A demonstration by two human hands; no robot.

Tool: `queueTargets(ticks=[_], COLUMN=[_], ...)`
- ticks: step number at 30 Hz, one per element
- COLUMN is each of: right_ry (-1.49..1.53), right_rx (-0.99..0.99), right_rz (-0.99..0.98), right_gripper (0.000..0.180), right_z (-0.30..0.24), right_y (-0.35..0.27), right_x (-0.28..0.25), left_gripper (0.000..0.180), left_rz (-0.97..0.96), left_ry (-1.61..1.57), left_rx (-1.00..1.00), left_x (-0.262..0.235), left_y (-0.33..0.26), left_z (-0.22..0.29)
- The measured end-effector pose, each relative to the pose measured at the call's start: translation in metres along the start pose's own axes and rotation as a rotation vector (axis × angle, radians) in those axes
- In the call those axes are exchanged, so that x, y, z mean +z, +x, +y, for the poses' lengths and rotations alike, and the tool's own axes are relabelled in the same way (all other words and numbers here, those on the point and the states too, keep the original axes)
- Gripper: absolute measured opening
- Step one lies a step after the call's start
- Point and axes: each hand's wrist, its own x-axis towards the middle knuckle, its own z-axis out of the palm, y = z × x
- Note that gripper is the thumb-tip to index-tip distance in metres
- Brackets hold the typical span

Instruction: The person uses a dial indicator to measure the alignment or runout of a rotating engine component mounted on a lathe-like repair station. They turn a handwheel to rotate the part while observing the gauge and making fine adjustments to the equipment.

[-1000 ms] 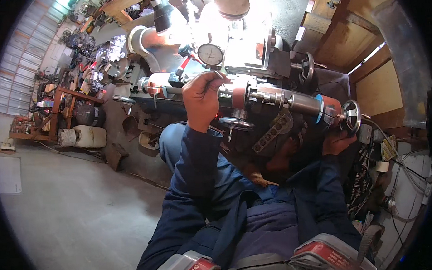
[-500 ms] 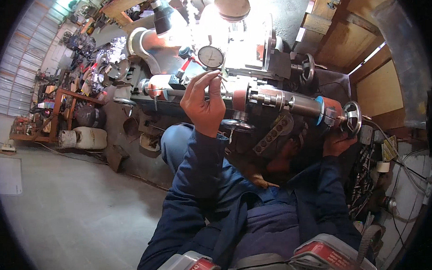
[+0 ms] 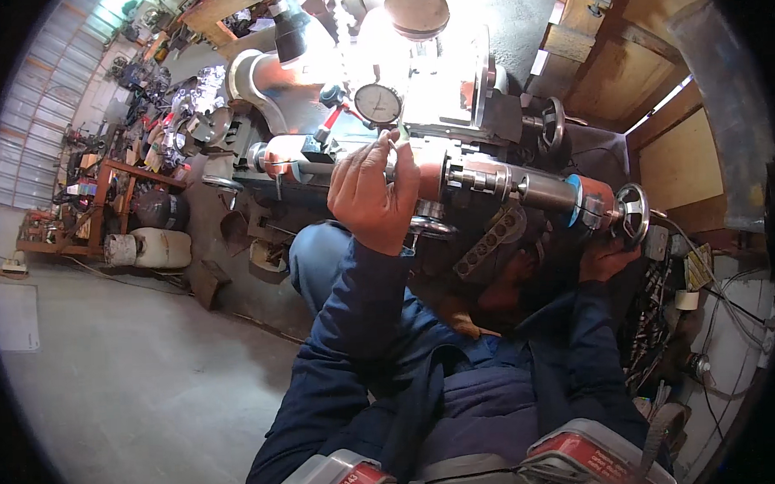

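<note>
I note left hand [image 3: 371,202] in upper centre of frame, raised just below dial gauge [image 3: 378,104]; fingers [image 3: 367,159] close together at tips, whether clamped on anything I cannot tell. Right hand [image 3: 608,258] at right of frame, by lower rim of handwheel [image 3: 633,213]; partly hidden, grip I cannot tell. Steel cylinder [image 3: 545,188] left of handwheel; lamp [image 3: 418,10] at top centre
</note>
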Motion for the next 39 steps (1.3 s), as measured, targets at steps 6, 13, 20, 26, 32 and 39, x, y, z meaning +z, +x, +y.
queueTargets(ticks=[6, 13, 20, 26, 32, 39], right_ry=[-0.04, 0.225, -0.173, -0.043, 0.076, 0.096], right_rx=[0.058, -0.041, -0.358, -0.272, -0.174, 0.178], right_rz=[0.023, -0.196, -0.259, -0.457, -0.674, -0.803], right_gripper=[0.06, 0.059, 0.032, 0.027, 0.031, 0.026], right_z=[-0.008, 0.005, -0.041, -0.003, 0.012, 0.049], right_y=[0.0, 0.024, 0.101, 0.121, 0.125, 0.112], right_x=[0.0, -0.031, -0.05, -0.046, -0.03, -0.03], left_gripper=[0.015, 0.014, 0.01, 0.019, 0.02, 0.017], left_rz=[-0.085, -0.103, 0.275, 0.487, 0.458, 0.407], left_ry=[-0.019, -0.159, -0.444, -0.552, -0.537, -0.512], left_rx=[0.118, -0.015, -0.355, -0.456, -0.48, -0.494], left_x=[-0.005, 0.002, -0.001, -0.003, -0.012, -0.019], left_y=[0.006, -0.001, 0.004, 0.01, 0.004, 0.005], left_z=[-0.007, -0.012, -0.006, -0.004, -0.01, -0.011])
